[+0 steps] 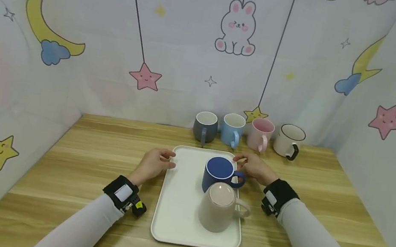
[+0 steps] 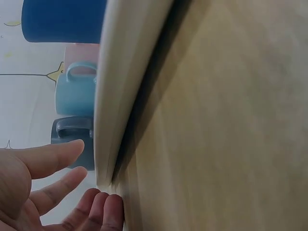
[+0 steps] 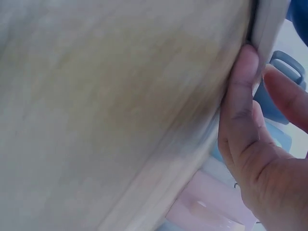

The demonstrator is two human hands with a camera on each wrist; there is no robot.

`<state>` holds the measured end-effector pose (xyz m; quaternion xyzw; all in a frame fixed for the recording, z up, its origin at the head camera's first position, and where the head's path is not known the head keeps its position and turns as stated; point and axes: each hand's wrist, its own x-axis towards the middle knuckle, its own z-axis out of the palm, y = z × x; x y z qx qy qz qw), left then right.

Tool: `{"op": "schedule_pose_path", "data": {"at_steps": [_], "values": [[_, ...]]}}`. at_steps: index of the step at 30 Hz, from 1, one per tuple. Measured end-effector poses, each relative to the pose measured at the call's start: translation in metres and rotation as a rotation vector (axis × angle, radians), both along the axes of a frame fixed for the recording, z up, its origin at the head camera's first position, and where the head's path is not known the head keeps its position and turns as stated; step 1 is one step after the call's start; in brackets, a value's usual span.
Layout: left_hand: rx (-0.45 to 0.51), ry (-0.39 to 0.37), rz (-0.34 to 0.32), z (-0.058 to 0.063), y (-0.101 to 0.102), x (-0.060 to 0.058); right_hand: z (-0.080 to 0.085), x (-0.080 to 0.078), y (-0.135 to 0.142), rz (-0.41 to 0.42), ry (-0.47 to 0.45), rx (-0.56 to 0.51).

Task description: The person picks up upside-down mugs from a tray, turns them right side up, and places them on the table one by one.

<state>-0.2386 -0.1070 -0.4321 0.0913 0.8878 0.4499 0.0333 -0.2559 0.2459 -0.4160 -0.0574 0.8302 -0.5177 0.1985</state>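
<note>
A white rectangular tray (image 1: 178,207) lies on the table with two mugs on its right half. The navy blue mug (image 1: 211,181) has its handle to the right; in front of it stands a beige mug (image 1: 215,212), base up, its handle jutting over the tray's right edge. My left hand (image 1: 152,166) is at the tray's far left side, thumb and fingers parted, fingertips right at the rim. At the far right corner, my right hand (image 1: 256,167) has its fingers (image 3: 244,67) extended to the tray's edge, the thumb apart from them, close to the navy handle.
Behind the tray stand a dark grey mug (image 1: 205,128), a light blue mug (image 1: 232,131), a pink mug (image 1: 260,135) and a white mug (image 1: 286,142) with a black handle, in a row. A patterned curtain (image 1: 178,51) hangs behind the wooden table (image 1: 101,147).
</note>
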Motion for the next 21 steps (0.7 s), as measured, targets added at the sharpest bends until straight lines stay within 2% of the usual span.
{"op": "schedule_pose_path", "data": {"at_steps": [4,8,16,21], "values": [[-0.001,-0.010,0.005,-0.002,0.001,0.002,0.006,0.004,0.004,0.000,0.043,0.045],[0.001,-0.020,0.013,-0.003,0.001,0.003,0.019,0.009,0.007,0.002,0.092,0.066],[-0.011,-0.018,0.009,-0.003,0.000,0.005,0.052,0.028,0.009,0.108,0.200,0.067],[-0.021,-0.016,0.005,-0.004,-0.001,0.005,0.064,0.042,0.006,0.164,0.257,0.135]]}}
